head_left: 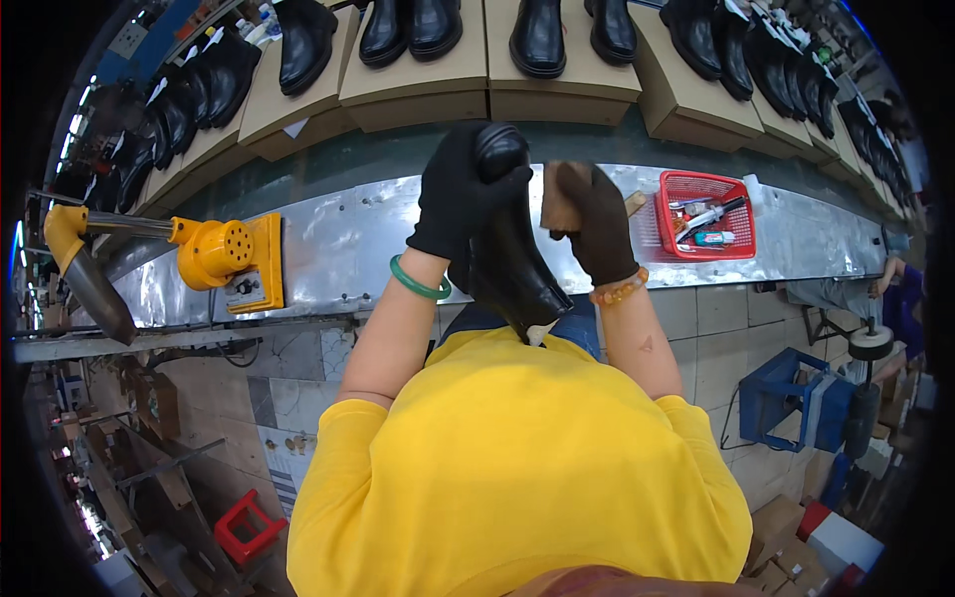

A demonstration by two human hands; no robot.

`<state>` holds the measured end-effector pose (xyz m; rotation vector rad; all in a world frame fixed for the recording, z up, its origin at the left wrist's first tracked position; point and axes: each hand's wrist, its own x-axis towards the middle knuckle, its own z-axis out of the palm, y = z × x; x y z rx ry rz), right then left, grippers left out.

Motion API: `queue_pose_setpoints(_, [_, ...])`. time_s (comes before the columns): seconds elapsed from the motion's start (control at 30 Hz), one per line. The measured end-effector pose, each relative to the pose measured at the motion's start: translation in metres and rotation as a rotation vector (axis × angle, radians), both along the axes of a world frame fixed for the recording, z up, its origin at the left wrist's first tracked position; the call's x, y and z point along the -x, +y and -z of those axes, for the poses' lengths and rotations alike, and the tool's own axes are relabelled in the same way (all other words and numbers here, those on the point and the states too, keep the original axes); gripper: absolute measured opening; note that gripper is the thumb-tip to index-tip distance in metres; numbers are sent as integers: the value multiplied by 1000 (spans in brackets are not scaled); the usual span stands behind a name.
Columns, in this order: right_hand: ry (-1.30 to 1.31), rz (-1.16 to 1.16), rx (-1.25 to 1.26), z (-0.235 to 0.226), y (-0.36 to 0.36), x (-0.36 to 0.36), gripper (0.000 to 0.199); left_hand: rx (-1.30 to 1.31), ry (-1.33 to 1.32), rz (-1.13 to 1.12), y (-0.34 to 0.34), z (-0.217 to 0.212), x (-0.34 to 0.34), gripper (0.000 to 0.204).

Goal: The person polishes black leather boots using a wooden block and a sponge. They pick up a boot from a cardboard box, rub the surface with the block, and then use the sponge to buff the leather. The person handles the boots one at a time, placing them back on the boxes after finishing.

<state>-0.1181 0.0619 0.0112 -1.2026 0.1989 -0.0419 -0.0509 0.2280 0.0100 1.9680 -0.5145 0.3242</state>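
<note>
My left hand (pixel 454 194), in a black knit glove, grips a black leather boot (pixel 504 261) near its toe. The boot stands on end in front of my chest, with its rounded toe up and its shaft opening down against my yellow shirt. Something pale shows at the lower end of the shaft. To the right of the boot, my right hand (pixel 600 229) wears a dark glove and is closed round a brown block (pixel 560 207), perhaps a brush or a pad. A small gap separates the block from the boot.
On the metal bench (pixel 328 249), a yellow lamp-like machine (pixel 219 254) stands left and a red plastic basket (pixel 746 247) of tubes and small tools right. Cardboard boxes (pixel 418 107) bearing black boots line the far side. A red stool (pixel 246 527) is behind left.
</note>
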Motion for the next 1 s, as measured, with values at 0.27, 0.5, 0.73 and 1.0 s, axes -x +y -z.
queue_pose_setpoints(0.27, [-407, 182, 673, 0, 10, -28, 35, -108, 4, 33, -19, 3, 7, 54])
queue_pose_setpoints(0.5, [-335, 70, 661, -13, 22, -7, 33, -61, 4, 86, -10, 3, 8, 59])
queue_pose_setpoints(0.73, [-171, 240, 201, 3, 23, -27, 29, -79, 44, 55, -17, 10, 2, 56])
queue_pose_setpoints(1.0, [-308, 164, 538, -2, 29, -12, 26, -61, -8, 65, -12, 10, 3, 55])
